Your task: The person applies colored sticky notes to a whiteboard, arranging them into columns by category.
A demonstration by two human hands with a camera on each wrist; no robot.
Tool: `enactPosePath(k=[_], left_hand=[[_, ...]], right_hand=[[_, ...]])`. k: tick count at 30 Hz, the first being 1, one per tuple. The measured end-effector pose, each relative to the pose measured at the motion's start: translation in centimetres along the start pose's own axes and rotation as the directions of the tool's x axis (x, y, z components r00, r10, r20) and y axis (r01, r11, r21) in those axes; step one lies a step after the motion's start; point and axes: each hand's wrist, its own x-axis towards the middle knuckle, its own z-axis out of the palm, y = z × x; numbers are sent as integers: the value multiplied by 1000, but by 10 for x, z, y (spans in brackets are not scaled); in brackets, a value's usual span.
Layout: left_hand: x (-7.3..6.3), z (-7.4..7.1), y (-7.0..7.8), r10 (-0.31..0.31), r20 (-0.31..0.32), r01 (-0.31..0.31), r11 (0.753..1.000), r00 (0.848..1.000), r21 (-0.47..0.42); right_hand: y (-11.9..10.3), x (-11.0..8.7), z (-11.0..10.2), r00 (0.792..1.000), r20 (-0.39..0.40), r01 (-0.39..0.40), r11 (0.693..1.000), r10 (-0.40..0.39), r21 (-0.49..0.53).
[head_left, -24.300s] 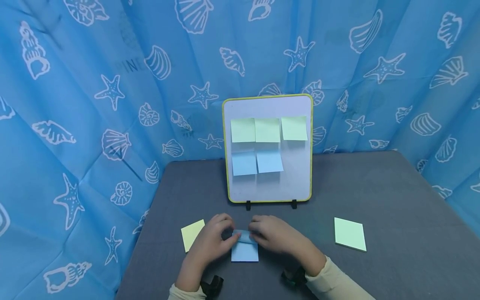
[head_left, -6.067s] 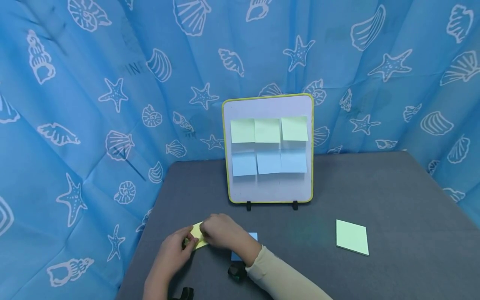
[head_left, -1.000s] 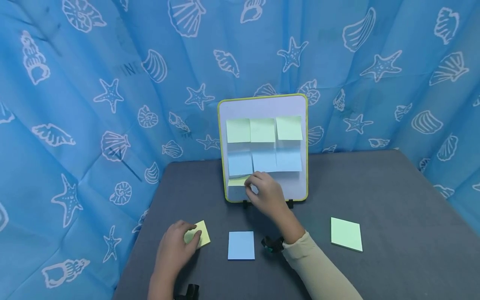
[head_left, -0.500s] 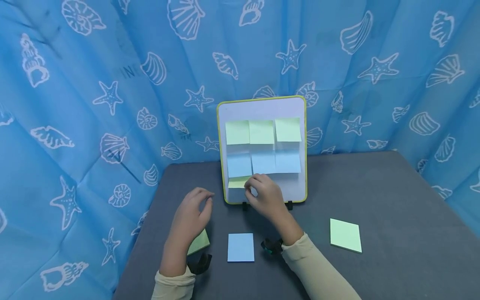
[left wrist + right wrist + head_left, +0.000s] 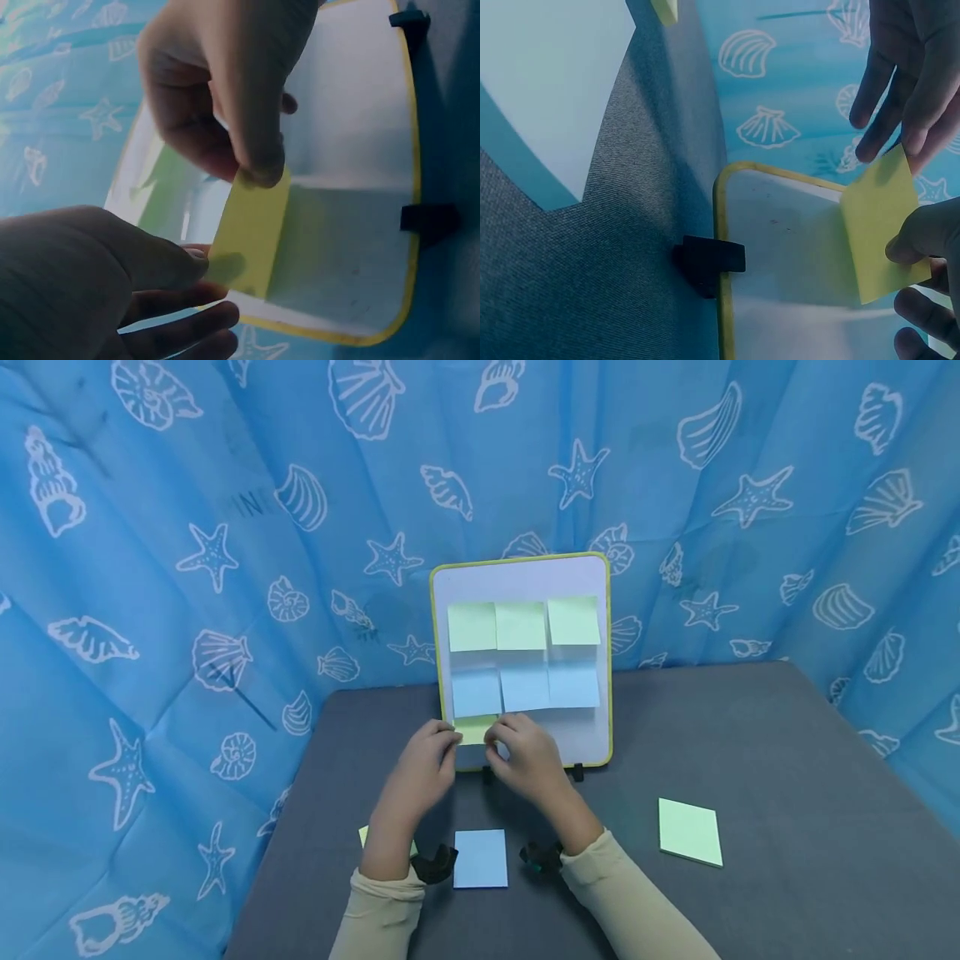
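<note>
A yellow sticky note (image 5: 472, 730) is held at the lower left of the whiteboard (image 5: 517, 578), below the blue sticky notes (image 5: 476, 693). My right hand (image 5: 529, 758) pinches one side of it between thumb and fingers. At the opposite edge my left hand (image 5: 417, 770) pinches a corner, its thumb on the near face and other fingers spread behind. From the left wrist view, the yellow note (image 5: 251, 232) spans the two hands and casts a shadow on the board. Its free edge stands off the board in the right wrist view. Pale green sticky notes (image 5: 472, 627) form the top row.
On the dark table (image 5: 750, 735) lie a blue sticky-note pad (image 5: 481, 858) and, farther right, a pale green pad (image 5: 690, 832). A yellow pad (image 5: 363, 835) is mostly hidden by my left wrist. Black feet (image 5: 577, 772) support the board; a shell-print curtain (image 5: 300, 568) hangs behind.
My left hand has left the yellow pad and risen to the note at the board, where the right hand stays. Earlier, a third blue note joined its row and my right hand was at the yellow pad.
</note>
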Motion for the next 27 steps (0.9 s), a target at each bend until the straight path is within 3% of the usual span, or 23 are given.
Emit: enactPosePath(k=[9, 21, 27], left_hand=[[-1, 18, -6, -43, 50, 44, 999, 998, -10], [6, 22, -7, -84, 96, 84, 996, 992, -1], [6, 29, -13, -95, 83, 91, 995, 992, 42]], right_hand=[[-4, -5, 2, 999, 42, -19, 1000, 18, 2], [-2, -4, 3, 998, 61, -33, 999, 33, -13], [-3, -3, 2, 996, 85, -30, 999, 33, -36]])
